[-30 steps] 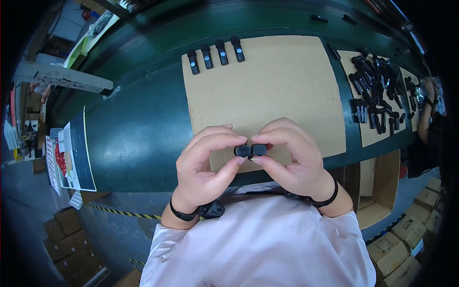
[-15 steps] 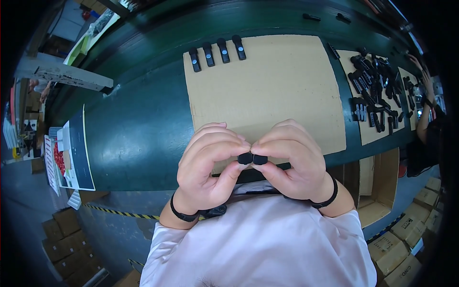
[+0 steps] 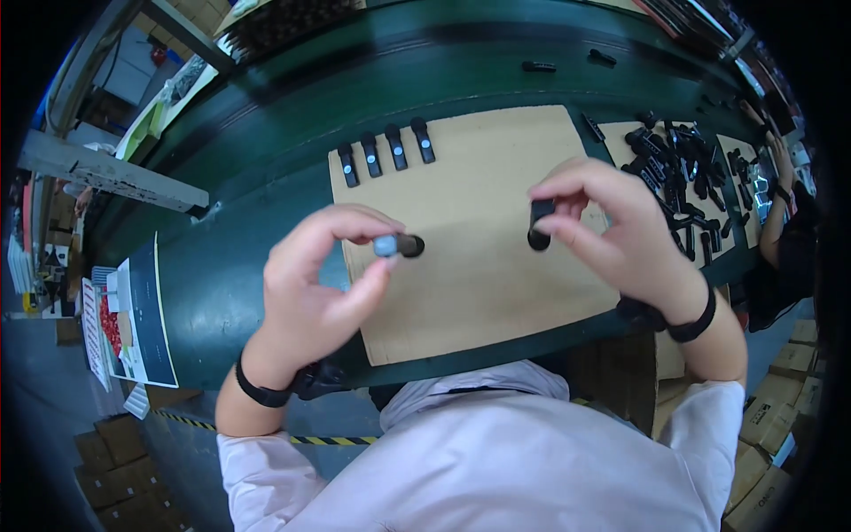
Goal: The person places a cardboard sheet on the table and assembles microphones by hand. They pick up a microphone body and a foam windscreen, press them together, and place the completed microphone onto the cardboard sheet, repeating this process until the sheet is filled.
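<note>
Now | left hand (image 3: 310, 293) pinching small dark part with grey end (image 3: 397, 245) at fingertips | right hand (image 3: 612, 226) gripping black part (image 3: 539, 223), both above cardboard sheet (image 3: 479, 266) | risk: light pinch, could slip, roll onto green table (image 3: 248, 230).

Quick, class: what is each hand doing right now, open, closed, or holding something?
Left hand: closed in a fingertip grip on a small black and grey piece.
Right hand: closed in a fingertip grip on a small black piece.
</note>
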`<control>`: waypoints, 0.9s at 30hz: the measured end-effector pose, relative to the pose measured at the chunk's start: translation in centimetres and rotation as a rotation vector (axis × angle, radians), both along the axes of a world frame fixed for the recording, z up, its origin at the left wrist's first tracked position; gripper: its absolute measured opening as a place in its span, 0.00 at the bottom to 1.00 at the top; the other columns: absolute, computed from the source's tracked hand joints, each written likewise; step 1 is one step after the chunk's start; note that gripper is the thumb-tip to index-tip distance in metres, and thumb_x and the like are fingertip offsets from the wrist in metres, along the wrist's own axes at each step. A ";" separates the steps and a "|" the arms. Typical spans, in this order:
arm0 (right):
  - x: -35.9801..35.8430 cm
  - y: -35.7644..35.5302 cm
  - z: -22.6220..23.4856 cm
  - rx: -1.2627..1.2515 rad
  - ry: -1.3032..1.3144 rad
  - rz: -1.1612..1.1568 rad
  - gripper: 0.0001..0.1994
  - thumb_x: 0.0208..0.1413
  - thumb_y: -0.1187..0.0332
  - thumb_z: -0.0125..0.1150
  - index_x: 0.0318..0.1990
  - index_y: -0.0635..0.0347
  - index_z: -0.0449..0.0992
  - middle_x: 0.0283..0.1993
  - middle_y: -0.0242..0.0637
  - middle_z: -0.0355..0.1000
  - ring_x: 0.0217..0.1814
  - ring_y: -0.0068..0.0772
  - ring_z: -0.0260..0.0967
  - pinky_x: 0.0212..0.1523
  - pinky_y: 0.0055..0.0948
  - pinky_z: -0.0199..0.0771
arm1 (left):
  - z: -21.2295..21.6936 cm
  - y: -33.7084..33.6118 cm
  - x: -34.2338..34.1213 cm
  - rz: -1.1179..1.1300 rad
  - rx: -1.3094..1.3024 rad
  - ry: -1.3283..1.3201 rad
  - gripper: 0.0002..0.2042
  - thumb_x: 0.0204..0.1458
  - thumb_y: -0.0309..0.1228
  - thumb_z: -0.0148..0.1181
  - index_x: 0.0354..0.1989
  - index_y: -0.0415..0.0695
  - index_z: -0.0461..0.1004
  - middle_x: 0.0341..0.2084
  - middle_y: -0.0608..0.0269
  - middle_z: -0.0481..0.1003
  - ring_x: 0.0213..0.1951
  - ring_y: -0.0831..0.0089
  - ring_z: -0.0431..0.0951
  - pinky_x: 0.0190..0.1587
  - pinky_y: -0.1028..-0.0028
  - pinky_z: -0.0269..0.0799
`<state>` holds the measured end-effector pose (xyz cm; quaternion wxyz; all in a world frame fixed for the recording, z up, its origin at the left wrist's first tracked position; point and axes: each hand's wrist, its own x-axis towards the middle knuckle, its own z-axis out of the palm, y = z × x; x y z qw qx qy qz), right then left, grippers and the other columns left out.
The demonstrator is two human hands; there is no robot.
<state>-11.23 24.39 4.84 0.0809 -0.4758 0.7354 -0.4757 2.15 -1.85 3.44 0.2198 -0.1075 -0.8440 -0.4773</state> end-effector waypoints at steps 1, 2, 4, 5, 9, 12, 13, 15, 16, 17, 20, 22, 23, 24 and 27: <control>-1.3 0.1 0.1 0.051 0.033 -0.029 0.11 0.50 0.78 0.63 0.43 0.65 0.75 0.37 0.36 0.72 0.34 0.25 0.70 0.36 0.21 0.70 | 0.1 -0.3 -0.8 0.037 -0.003 -0.013 0.11 0.42 0.16 0.62 0.37 0.38 0.75 0.33 0.58 0.78 0.36 0.67 0.78 0.40 0.73 0.73; -2.5 0.0 0.4 0.103 0.067 -0.058 0.11 0.50 0.78 0.63 0.42 0.65 0.74 0.36 0.35 0.72 0.34 0.25 0.70 0.36 0.21 0.70 | 0.3 -0.4 -1.7 0.039 -0.005 -0.006 0.11 0.42 0.16 0.62 0.37 0.38 0.75 0.33 0.58 0.78 0.36 0.67 0.78 0.40 0.73 0.73; -4.7 -0.7 0.7 0.153 0.103 -0.046 0.10 0.51 0.78 0.62 0.42 0.65 0.74 0.36 0.35 0.72 0.34 0.26 0.71 0.37 0.22 0.70 | 0.6 -0.7 -3.9 0.055 -0.069 -0.047 0.10 0.43 0.18 0.62 0.36 0.39 0.75 0.32 0.58 0.78 0.35 0.68 0.78 0.39 0.73 0.73; -5.7 -1.1 0.7 0.206 0.133 -0.036 0.09 0.51 0.78 0.62 0.41 0.65 0.74 0.36 0.35 0.72 0.34 0.27 0.71 0.37 0.22 0.71 | 0.7 -0.8 -5.0 0.064 -0.099 -0.069 0.09 0.44 0.19 0.62 0.36 0.39 0.75 0.32 0.59 0.78 0.35 0.69 0.78 0.39 0.74 0.73; -8.6 -3.5 -0.5 0.276 0.219 0.010 0.08 0.50 0.78 0.61 0.39 0.65 0.73 0.36 0.38 0.72 0.34 0.31 0.72 0.38 0.25 0.73 | -0.1 -0.6 -9.8 0.007 -0.242 -0.124 0.07 0.46 0.22 0.61 0.34 0.41 0.73 0.29 0.59 0.76 0.33 0.66 0.78 0.37 0.71 0.73; -10.3 -5.2 -2.3 0.270 0.283 0.045 0.08 0.49 0.78 0.61 0.37 0.65 0.72 0.36 0.39 0.72 0.35 0.36 0.73 0.38 0.29 0.74 | -1.0 -0.2 -12.6 -0.013 -0.407 -0.081 0.06 0.45 0.23 0.60 0.31 0.40 0.71 0.27 0.58 0.74 0.32 0.63 0.77 0.35 0.69 0.73; -10.7 -5.6 -2.9 0.262 0.317 0.057 0.08 0.49 0.78 0.61 0.37 0.64 0.71 0.36 0.40 0.72 0.36 0.38 0.73 0.39 0.31 0.74 | -1.4 -0.1 -13.3 -0.028 -0.487 -0.061 0.05 0.45 0.23 0.60 0.29 0.40 0.70 0.25 0.58 0.73 0.31 0.62 0.76 0.34 0.67 0.72; -11.5 -5.9 -3.7 0.252 0.351 0.068 0.08 0.48 0.78 0.62 0.36 0.64 0.71 0.36 0.41 0.72 0.37 0.40 0.73 0.39 0.33 0.74 | -2.4 0.2 -14.2 -0.052 -0.576 0.030 0.05 0.44 0.23 0.59 0.28 0.40 0.69 0.25 0.58 0.73 0.31 0.62 0.76 0.33 0.67 0.72; -11.6 -5.9 -4.1 0.236 0.421 0.081 0.09 0.47 0.77 0.62 0.36 0.63 0.71 0.37 0.40 0.71 0.38 0.41 0.72 0.40 0.33 0.74 | -2.8 0.4 -14.6 -0.077 -0.662 0.120 0.05 0.43 0.24 0.58 0.27 0.40 0.69 0.25 0.59 0.72 0.30 0.62 0.75 0.33 0.66 0.71; -11.7 -5.9 -4.5 0.220 0.488 0.093 0.09 0.47 0.77 0.62 0.36 0.62 0.71 0.38 0.40 0.71 0.40 0.42 0.72 0.40 0.34 0.74 | -3.2 0.5 -15.0 -0.104 -0.746 0.210 0.05 0.42 0.24 0.57 0.26 0.41 0.68 0.24 0.59 0.71 0.30 0.61 0.74 0.32 0.65 0.71; -11.8 -5.7 -6.3 0.210 0.601 0.127 0.09 0.46 0.75 0.63 0.35 0.61 0.71 0.40 0.40 0.70 0.42 0.42 0.71 0.42 0.35 0.73 | -4.4 0.9 -14.5 -0.166 -0.853 0.252 0.04 0.42 0.25 0.56 0.24 0.42 0.67 0.25 0.59 0.71 0.31 0.63 0.74 0.32 0.66 0.70; -11.5 -5.3 -7.3 0.220 0.699 0.174 0.09 0.45 0.74 0.63 0.35 0.60 0.71 0.42 0.39 0.70 0.45 0.42 0.70 0.43 0.35 0.73 | -5.0 1.1 -13.9 -0.197 -0.903 0.271 0.04 0.41 0.25 0.55 0.24 0.42 0.67 0.26 0.59 0.70 0.31 0.64 0.73 0.32 0.67 0.70; -11.2 -5.2 -7.4 0.222 0.695 0.176 0.09 0.45 0.74 0.63 0.35 0.60 0.71 0.42 0.39 0.70 0.45 0.42 0.70 0.43 0.35 0.73 | -5.2 1.1 -13.6 -0.219 -0.929 0.259 0.04 0.41 0.26 0.55 0.24 0.42 0.67 0.27 0.59 0.70 0.32 0.64 0.73 0.33 0.67 0.70; -11.0 -5.0 -7.6 0.265 0.687 0.190 0.09 0.45 0.73 0.63 0.35 0.59 0.71 0.42 0.38 0.70 0.45 0.42 0.70 0.44 0.35 0.72 | -5.4 1.0 -13.3 -0.241 -0.954 0.248 0.03 0.41 0.26 0.55 0.24 0.42 0.67 0.27 0.59 0.70 0.33 0.65 0.73 0.33 0.68 0.70; -10.7 -4.7 -7.9 0.354 0.667 0.218 0.09 0.46 0.72 0.64 0.35 0.59 0.71 0.43 0.38 0.69 0.45 0.41 0.69 0.45 0.34 0.72 | -6.0 1.0 -13.0 -0.267 -0.959 0.221 0.03 0.41 0.26 0.54 0.24 0.42 0.68 0.29 0.59 0.70 0.34 0.65 0.73 0.34 0.68 0.70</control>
